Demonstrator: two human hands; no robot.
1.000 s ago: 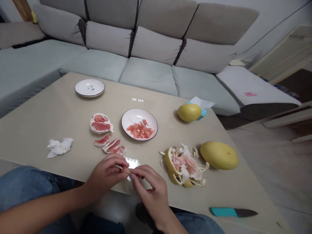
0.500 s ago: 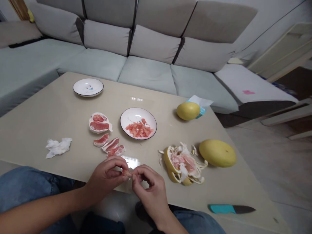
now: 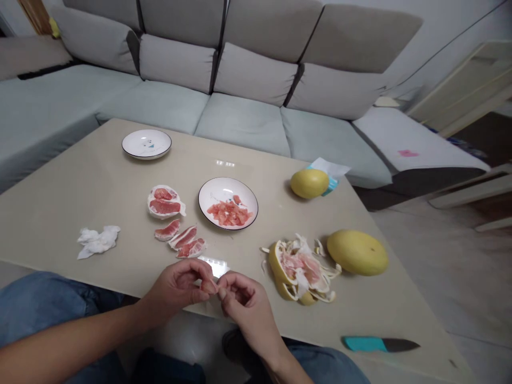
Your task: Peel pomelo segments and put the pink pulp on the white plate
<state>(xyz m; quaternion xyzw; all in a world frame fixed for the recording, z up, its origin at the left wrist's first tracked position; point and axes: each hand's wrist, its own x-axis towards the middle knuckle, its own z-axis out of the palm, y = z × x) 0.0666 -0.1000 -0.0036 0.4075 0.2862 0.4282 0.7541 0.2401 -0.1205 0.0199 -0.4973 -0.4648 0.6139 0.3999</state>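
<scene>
Near the table's front edge, my left hand (image 3: pixel 180 285) pinches a small piece of pink pomelo flesh (image 3: pixel 208 287) between thumb and fingers. My right hand (image 3: pixel 246 301) is closed in a pinch at the right end of that piece, its fingertips close to the left ones. Beyond my hands lie loose pomelo segments (image 3: pixel 187 240) and a partly peeled pomelo chunk (image 3: pixel 164 202) with white pith. A white plate (image 3: pixel 224 186) with a dark rim holds bits of peeled red flesh (image 3: pixel 230 212). To the right, peel and membrane scraps (image 3: pixel 302 272) sit in a yellow rind.
A second white plate (image 3: pixel 146 144) stands at the far left, a crumpled tissue (image 3: pixel 98 241) at the left. Two whole yellow pomelos (image 3: pixel 357 252) and a tissue pack (image 3: pixel 332 173) are at the right. A teal-handled knife (image 3: pixel 380 344) lies by the front right edge. A grey sofa (image 3: pixel 244 117) stands behind.
My right hand's fingers have curled in a little at the piece of flesh, and the fingertips of both hands have shifted slightly. The things on the table stay in place.
</scene>
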